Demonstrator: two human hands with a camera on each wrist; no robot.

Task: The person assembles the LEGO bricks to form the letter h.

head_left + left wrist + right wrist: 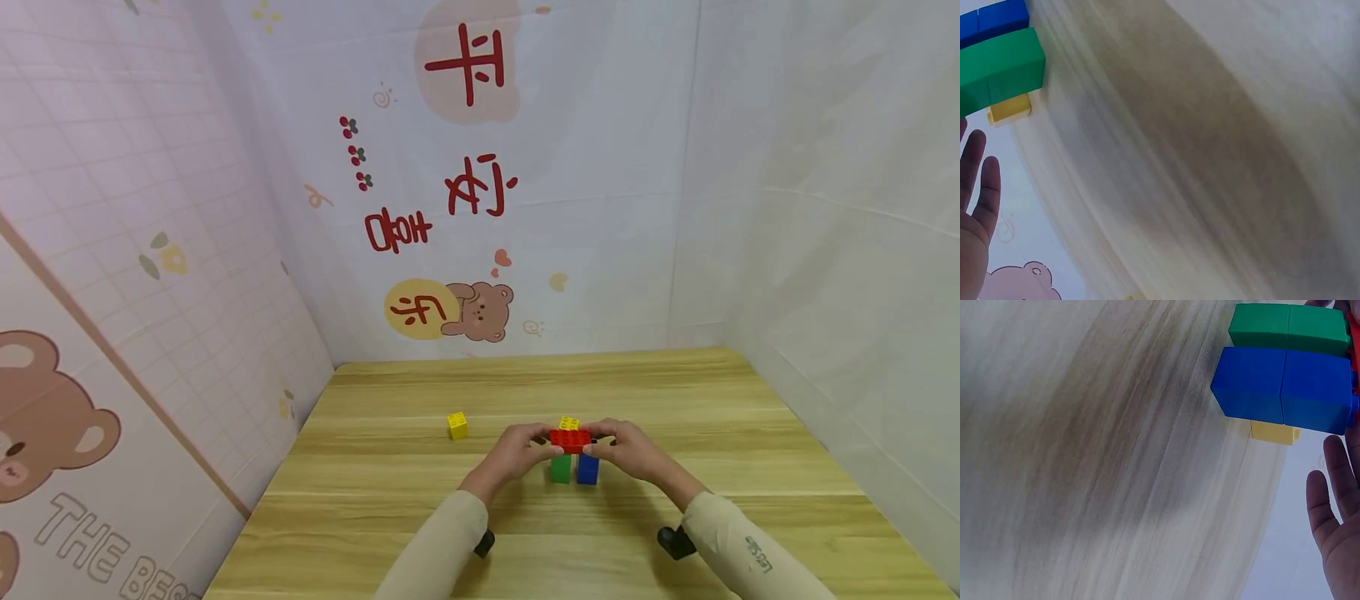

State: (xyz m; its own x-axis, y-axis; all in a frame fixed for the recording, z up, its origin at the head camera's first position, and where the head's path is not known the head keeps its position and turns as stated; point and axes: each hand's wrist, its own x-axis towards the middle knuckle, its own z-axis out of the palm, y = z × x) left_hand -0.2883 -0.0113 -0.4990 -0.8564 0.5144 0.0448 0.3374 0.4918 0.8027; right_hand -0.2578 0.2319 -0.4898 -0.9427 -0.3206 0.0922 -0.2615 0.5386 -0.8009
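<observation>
Left hand and right hand are set at opposite ends of a red brick, which is pinched between the thumb and fingers of each. In the head view the red brick is held level, studs upward, over the tops of a green stack and a blue stack. Whether it is fully pressed onto them cannot be told, as it is almost wholly cut off in the wrist views; at the edge of the right one, red is seen right against the stack tops.

Both stacks are stood upright on the wooden tabletop, green to the left and blue to the right, separated by a narrow gap. Each is made up of two bricks, the seam being shown in the wrist views. Just behind them a yellow brick is seen between the hands, and a yellow block is placed well apart, off to the left.

The forearms are covered by cream sleeves, and a black device is seen by the right wrist. Behind the table, a white cloth is printed with red characters and a brown bear.
</observation>
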